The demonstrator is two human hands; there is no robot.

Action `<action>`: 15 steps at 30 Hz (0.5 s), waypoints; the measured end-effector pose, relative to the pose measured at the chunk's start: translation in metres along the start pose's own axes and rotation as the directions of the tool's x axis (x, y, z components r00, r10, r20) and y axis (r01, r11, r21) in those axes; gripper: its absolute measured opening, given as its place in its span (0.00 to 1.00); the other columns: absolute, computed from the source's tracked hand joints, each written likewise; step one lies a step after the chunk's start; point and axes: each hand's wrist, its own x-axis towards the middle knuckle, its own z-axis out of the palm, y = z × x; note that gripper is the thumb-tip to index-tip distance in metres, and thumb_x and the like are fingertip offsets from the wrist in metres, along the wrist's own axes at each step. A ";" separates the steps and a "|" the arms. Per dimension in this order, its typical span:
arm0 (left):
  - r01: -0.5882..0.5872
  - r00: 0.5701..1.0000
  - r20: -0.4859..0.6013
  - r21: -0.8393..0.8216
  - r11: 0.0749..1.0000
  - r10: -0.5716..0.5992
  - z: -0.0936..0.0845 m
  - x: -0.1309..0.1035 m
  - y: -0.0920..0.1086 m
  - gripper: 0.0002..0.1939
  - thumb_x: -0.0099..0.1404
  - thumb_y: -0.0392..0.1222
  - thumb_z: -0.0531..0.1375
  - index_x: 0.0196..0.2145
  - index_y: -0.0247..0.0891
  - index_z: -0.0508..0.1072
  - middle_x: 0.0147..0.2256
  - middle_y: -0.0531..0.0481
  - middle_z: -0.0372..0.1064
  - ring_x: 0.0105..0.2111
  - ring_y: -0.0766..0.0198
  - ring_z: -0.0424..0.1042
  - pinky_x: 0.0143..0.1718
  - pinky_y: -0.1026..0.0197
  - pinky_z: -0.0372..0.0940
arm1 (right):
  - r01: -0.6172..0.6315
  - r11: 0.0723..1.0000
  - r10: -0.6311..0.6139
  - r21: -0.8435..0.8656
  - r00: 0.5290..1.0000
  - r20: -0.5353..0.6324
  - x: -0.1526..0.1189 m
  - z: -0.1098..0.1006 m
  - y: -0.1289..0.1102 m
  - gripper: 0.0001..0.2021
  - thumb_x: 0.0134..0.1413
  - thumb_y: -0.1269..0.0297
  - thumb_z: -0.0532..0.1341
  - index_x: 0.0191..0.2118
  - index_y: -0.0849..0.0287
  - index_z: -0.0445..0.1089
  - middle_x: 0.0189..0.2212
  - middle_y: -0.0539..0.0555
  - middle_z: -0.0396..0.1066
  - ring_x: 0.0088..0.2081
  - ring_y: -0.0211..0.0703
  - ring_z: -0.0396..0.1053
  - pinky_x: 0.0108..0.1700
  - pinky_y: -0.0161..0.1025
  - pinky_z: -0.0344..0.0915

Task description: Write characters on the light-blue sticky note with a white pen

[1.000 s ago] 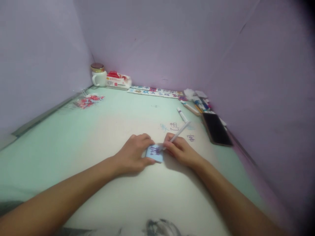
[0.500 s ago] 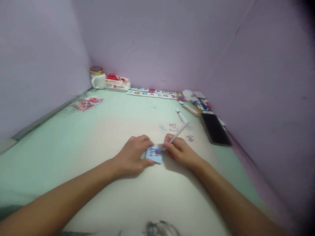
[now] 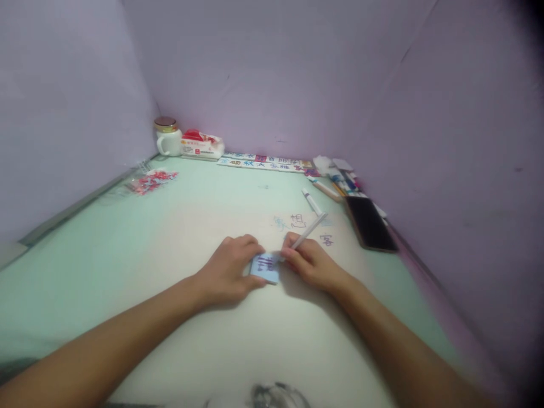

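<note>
A small light-blue square pad with purple strokes on it lies on the pale green table. My left hand grips its left side, thumb at the lower edge and fingers at the upper edge. A slim whitish pen is pinched in my right hand, tilted up to the right. The pen's lower end is at the pad's right edge, partly hidden by my fingers. Past my right hand, handwritten characters mark the tabletop, and a capped white marker rests beyond them.
A black phone lies at the right. Along the back stand a lidded white mug and a wipes pack, beside rows of character cards. Red-and-white bits lie at the left, several pens at the back right.
The view has shifted very slightly. My left hand keeps its hold on the pad, and my right hand with the pen has hardly moved.
</note>
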 end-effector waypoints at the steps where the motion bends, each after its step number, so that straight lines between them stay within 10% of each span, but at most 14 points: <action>1: -0.003 1.000 0.000 -0.002 1.000 0.003 0.000 0.000 0.000 0.17 0.55 0.43 0.63 0.42 0.39 0.69 0.42 0.47 0.66 0.40 0.56 0.66 0.42 0.54 0.57 | 0.000 1.000 0.000 0.006 1.000 0.004 0.000 0.000 0.000 0.10 0.59 0.63 0.51 0.27 0.56 0.57 0.19 0.45 0.58 0.23 0.37 0.57 0.29 0.36 0.54; 15: 0.011 1.000 -0.002 0.001 1.000 -0.011 0.000 0.001 0.001 0.18 0.54 0.44 0.64 0.42 0.38 0.69 0.42 0.47 0.66 0.40 0.56 0.67 0.42 0.54 0.57 | -0.049 0.960 0.067 0.274 0.996 -0.057 -0.007 0.008 0.007 0.14 0.63 0.53 0.47 0.28 0.55 0.54 0.15 0.42 0.55 0.17 0.33 0.56 0.21 0.33 0.53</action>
